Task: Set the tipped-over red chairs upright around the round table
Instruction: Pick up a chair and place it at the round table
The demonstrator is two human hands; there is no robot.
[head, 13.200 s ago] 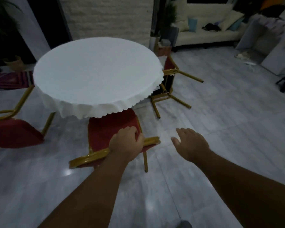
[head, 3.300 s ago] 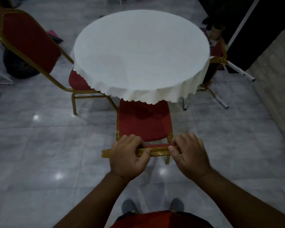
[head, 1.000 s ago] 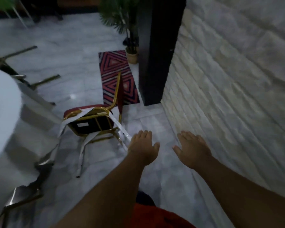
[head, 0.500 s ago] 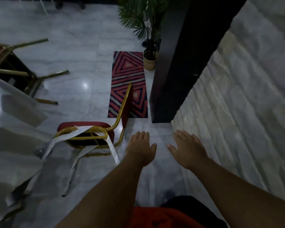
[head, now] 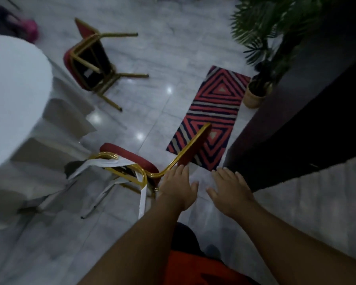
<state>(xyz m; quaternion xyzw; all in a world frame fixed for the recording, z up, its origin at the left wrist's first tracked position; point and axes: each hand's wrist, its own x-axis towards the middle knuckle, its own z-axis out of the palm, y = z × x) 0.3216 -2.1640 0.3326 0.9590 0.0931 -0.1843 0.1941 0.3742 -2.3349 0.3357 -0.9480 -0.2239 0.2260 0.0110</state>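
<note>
Both hands, the left hand point(head: 178, 187) and right hand point(head: 230, 191), are spread wide and empty, reaching for the tipped red chair point(head: 136, 161) lying on the floor point(head: 167, 58) beside the worktop point(head: 10, 95), probably to lift it.

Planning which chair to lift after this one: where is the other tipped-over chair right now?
In the head view, the farther tipped chair lies on its side upper left, legs pointing right, beside the white-clothed table and beyond the nearer chair by the left hand.

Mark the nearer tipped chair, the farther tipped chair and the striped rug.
nearer tipped chair point(head: 130, 156), head view, red seat edge
farther tipped chair point(head: 90, 62), head view, dark seat underside
striped rug point(head: 216, 103), head view, middle
</note>
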